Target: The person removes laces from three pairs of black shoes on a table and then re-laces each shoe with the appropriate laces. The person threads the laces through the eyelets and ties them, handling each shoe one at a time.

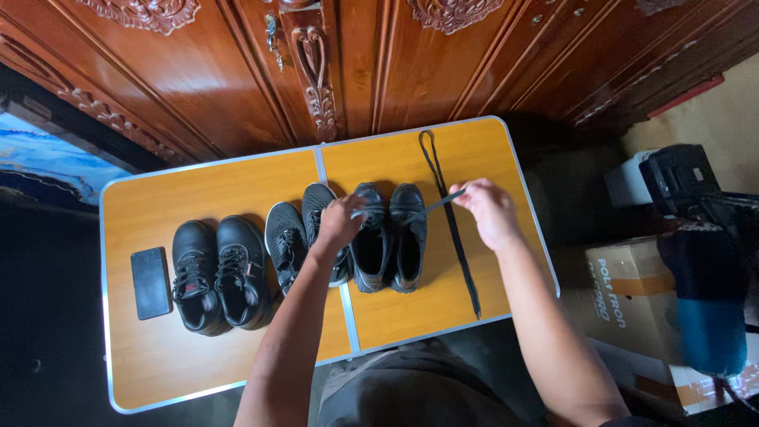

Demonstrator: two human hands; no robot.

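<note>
Three pairs of black shoes stand in a row on an orange folding table (237,348). My left hand (340,222) rests on the toe end of the rightmost pair of black shoes (389,241) and pinches one end of a dark shoelace (431,205). My right hand (490,212) pinches the other end of that lace, stretched taut between the hands above the right shoe. A second long black lace (453,225) lies loose on the table, running from the far edge to the near edge under my right hand.
A black mesh sneaker pair (296,237) and a black laced leather pair (217,273) stand to the left, beside a black phone (150,282). A carved wooden wardrobe (356,71) backs the table. Cardboard boxes (624,300) and dark bags (688,190) crowd the right.
</note>
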